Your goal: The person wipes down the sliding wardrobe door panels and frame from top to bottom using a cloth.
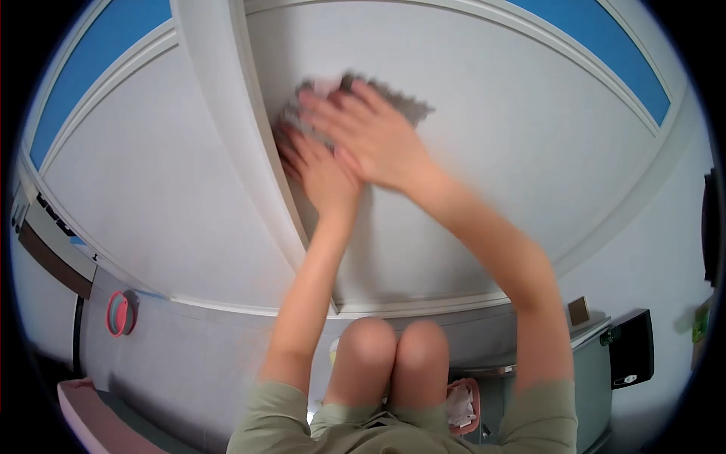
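Grey-brown cloth with a jagged edge (408,104) lies against the broad white door panel (491,159), high up and near the panel's left side, partly hidden under both hands. A paler pinkish patch shows at its upper margin; blur hides whether it is part of the cloth.

Right hand (382,142): palm down over the cloth, fingers extended and somewhat spread, no pinch visible. Left hand (327,175): lower, just beside the upright white door frame (274,155), fingers extended and slightly parted; the tips are too blurred to tell their exact contact. The hands meet or overlap at the right thumb.

Step in hand, as judged: working the cloth over the panel face with flat pressure. A further stroke would call for keeping the cloth spread beneath the fingers and minding the frame's raised edge.
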{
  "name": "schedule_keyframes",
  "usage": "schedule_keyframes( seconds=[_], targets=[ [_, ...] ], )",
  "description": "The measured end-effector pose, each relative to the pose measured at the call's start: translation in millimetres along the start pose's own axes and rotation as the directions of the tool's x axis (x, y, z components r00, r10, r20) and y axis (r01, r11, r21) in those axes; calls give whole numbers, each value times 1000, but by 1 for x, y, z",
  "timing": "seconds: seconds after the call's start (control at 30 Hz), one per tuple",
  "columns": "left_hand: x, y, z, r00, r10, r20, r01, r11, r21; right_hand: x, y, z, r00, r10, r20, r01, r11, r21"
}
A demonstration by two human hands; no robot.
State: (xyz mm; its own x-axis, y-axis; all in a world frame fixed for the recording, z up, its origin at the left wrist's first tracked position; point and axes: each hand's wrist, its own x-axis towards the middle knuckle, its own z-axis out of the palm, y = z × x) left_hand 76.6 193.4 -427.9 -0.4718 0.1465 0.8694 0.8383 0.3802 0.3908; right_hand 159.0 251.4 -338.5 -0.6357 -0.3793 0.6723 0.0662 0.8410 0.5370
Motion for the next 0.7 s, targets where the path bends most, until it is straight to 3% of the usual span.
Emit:
schedule_keyframes(
  seconds=[0.03, 0.1, 0.2, 0.23, 0.4, 0.5, 0.57, 0.7],
  targets=[
    [-24, -11, 12, 999, -10, 42, 10, 1000, -9, -14, -7, 8, 997, -37, 61, 36, 999, 18],
    [-70, -20, 30, 996, 80, -31, -81, 996, -24, -49, -24, 26, 991, -90, 101, 94, 995, -42],
    [-105, -21, 30, 986, 25, 163, -30, 999, 25, -72, -35, 42, 987, -105, 120, 115, 990, -81],
    [-103, -21, 29, 989, 67, 134, -69, 998, 7, -73, -34, 41, 988, -101, 115, 112, 989, -93],
    [-15, 13, 6, 968, 247, 52, -250, 967, 47, -26, 13, -6, 997, 49, -60, -49, 999, -7],
    [51, 53, -8, 919, 367, -143, -367, 930, 27, -1, 50, -33, 948, 158, -276, -189, 978, -87],
    [74, 70, -10, 871, 443, -212, -454, 891, -1, -2, 61, -43, 927, 197, -318, -255, 955, -152],
    [58, 71, -5, 852, 509, -126, -506, 861, 52, -34, 59, -42, 886, 369, -279, -411, 905, -107]
  ],
)
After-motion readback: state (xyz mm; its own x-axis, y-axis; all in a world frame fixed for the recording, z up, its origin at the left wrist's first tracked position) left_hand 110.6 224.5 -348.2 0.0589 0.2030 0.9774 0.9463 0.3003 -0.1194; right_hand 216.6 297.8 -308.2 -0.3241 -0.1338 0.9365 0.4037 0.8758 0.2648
